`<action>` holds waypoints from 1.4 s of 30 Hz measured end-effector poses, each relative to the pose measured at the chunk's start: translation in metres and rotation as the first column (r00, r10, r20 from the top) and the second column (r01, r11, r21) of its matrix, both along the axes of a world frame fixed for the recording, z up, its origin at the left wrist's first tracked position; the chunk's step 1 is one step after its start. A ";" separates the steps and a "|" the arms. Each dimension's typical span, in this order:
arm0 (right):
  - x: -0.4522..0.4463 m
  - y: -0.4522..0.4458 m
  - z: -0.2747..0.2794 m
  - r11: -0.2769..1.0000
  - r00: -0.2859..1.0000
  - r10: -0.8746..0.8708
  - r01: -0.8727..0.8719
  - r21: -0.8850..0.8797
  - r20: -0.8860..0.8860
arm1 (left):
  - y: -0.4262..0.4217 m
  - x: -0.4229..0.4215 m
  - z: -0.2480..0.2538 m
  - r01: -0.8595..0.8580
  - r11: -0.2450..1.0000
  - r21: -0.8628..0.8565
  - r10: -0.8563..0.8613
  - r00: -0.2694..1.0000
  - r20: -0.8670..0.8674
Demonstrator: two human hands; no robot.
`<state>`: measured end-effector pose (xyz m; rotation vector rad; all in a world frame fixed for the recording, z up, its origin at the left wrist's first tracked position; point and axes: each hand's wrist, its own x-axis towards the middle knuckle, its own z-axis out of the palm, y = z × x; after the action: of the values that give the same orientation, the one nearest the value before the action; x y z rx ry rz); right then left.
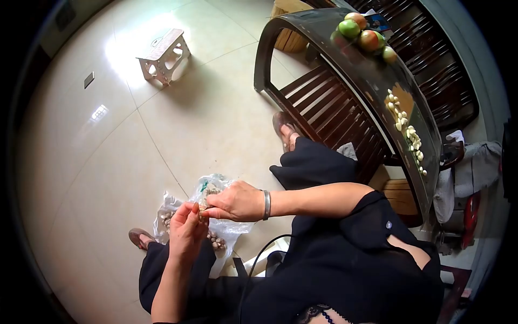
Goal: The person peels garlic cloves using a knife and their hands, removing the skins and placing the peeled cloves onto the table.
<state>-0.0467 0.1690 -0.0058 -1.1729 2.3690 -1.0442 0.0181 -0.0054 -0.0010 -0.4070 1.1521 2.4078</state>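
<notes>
My left hand (186,229) is closed, its thumb and fingertips pinching a small brownish piece that looks like a garlic clove. Against those fingertips, my right hand (234,202), with a metal bracelet at the wrist, is closed too; a small dark thing shows at its fingers, too small to name. Below both hands lies an open clear plastic bag (237,228), partly hidden by them. Unpeeled garlic (217,242) shows in it, brownish and pinkish.
A dark glossy table (307,27) at the upper right bears red-green fruits (369,40) and a row of peeled white cloves (411,135). Beneath it is a slatted wooden shelf (345,108). A small folding stool (162,46) stands on the tiled floor. My feet flank the bag.
</notes>
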 end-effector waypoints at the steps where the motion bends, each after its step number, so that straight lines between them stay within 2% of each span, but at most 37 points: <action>1: 0.000 0.000 0.001 1.000 1.000 0.005 -0.005 -0.019 -0.004 | 0.000 0.000 0.001 0.005 1.000 0.006 -0.005 1.000 -0.008; 6: 0.000 -0.001 -0.001 1.000 1.000 0.008 -0.009 -0.022 -0.027 | 0.001 0.000 0.001 -0.016 1.000 -0.015 0.017 1.000 0.011; 10: 0.000 -0.001 -0.002 1.000 0.990 -0.007 0.006 -0.003 -0.144 | 0.004 0.000 0.007 -0.058 0.997 -0.055 0.061 0.996 0.061; 15: 0.006 -0.005 0.002 0.999 0.975 0.029 -0.033 -0.014 -0.219 | -0.003 0.001 0.002 -0.102 0.995 -0.001 0.101 0.984 0.144; 22: 0.004 -0.004 0.006 0.996 0.949 0.081 -0.070 0.046 -0.306 | -0.004 -0.001 -0.002 -0.059 0.994 0.095 0.051 0.995 0.086; 28: 0.004 -0.005 0.007 0.990 0.955 0.127 -0.105 0.097 -0.266 | -0.005 -0.004 0.002 -0.126 0.991 0.037 0.120 0.984 0.134; 34: 0.000 -0.003 0.012 1.000 0.976 -0.002 -0.003 -0.022 -0.218 | -0.006 -0.002 0.001 -0.197 0.977 0.081 0.184 0.972 0.148; 35: 0.000 -0.002 0.013 1.000 0.990 -0.015 0.015 -0.001 -0.140 | -0.006 -0.002 -0.001 -0.201 0.976 0.079 0.188 0.971 0.149; 36: 0.000 -0.003 0.013 1.000 0.990 -0.014 0.014 -0.002 -0.139 | -0.007 -0.001 -0.004 -0.185 0.975 0.125 0.170 0.978 0.123; 37: 0.000 -0.003 0.013 0.997 0.998 -0.056 0.055 -0.045 -0.037 | -0.007 0.000 -0.006 -0.166 0.971 0.170 0.151 0.984 0.096; 39: -0.002 -0.004 0.014 0.989 0.980 -0.096 0.113 -0.094 0.174 | -0.005 0.000 -0.007 -0.173 0.975 0.142 0.160 0.983 0.093; 40: -0.002 -0.004 0.013 0.989 0.980 -0.096 0.114 -0.095 0.174 | -0.005 0.000 -0.006 -0.180 0.977 0.115 0.171 0.981 0.089; 42: -0.002 -0.004 0.010 0.962 0.876 -0.024 0.151 -0.228 0.482 | -0.004 0.000 -0.006 -0.176 0.981 0.080 0.168 0.981 0.091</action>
<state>-0.0489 0.1652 0.0040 -0.7651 1.9507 -1.5127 0.0181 -0.0092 -0.0074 -0.5956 1.0072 2.5516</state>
